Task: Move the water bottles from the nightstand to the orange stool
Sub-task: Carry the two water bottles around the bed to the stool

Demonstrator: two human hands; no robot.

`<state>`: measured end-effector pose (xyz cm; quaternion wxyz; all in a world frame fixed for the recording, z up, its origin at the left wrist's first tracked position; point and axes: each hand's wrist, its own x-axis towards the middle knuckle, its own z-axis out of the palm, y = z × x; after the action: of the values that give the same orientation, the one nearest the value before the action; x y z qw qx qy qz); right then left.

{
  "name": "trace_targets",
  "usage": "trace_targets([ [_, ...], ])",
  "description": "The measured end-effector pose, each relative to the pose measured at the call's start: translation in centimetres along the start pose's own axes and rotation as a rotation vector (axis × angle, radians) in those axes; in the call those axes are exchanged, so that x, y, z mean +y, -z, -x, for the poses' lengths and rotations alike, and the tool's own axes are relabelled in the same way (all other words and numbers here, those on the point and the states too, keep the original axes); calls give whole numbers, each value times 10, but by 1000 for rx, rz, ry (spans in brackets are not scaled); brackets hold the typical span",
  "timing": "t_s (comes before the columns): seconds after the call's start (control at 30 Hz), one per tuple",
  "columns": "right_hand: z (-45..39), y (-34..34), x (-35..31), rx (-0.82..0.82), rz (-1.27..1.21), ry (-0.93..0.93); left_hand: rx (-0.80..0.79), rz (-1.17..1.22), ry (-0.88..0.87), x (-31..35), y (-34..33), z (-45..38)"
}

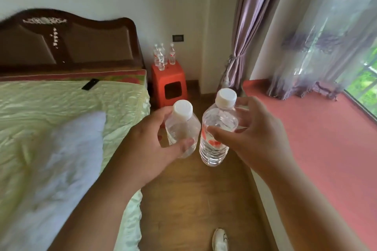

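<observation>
two clear white-capped water bottles [214,134] held upright; four more [163,56] on orange stool [170,79].

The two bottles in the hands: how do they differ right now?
The left-hand bottle is wrapped around its body by the left hand, hiding most of it; the right-hand bottle is pinched near its shoulder by the right hand, so its red label and ribbed base show. Its cap also sits higher in the picture. Both are clear, white-capped and upright.

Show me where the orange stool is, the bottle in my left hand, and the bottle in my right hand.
Orange stool [173,76]: head view, on its front face above the dark opening.
Left-hand bottle [180,128]: head view, on its clear shoulder below the white cap.
Right-hand bottle [213,149]: head view, on its lower body by the red label.
</observation>
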<state>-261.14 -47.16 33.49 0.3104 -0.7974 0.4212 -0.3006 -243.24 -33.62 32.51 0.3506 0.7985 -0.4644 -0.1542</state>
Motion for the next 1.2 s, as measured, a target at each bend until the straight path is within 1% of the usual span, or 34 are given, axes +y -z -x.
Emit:
trace_targets([
  [0.27,-107,7,20,-75,-30,174,137,48,64,16,-23,-61],
  [0.43,-152,1,36,-120,-29,192,155,58,100,14,-37,-89],
  [0.57,-184,-13,39,-152,-28,175,164,71,125,5,-35,-125],
  [0.73,-230,-42,38,-129,7,169,126,86,88,-22,-27,-190],
  [0.9,-279,-80,25,-78,81,134,97,96,38,-55,-5,-265],
  [1.13,-333,-139,1,2,52,47,32,114,-22,-108,33,-349],
  [1.2,-346,-152,-4,-4,53,34,18,120,-30,-119,39,-366],
])
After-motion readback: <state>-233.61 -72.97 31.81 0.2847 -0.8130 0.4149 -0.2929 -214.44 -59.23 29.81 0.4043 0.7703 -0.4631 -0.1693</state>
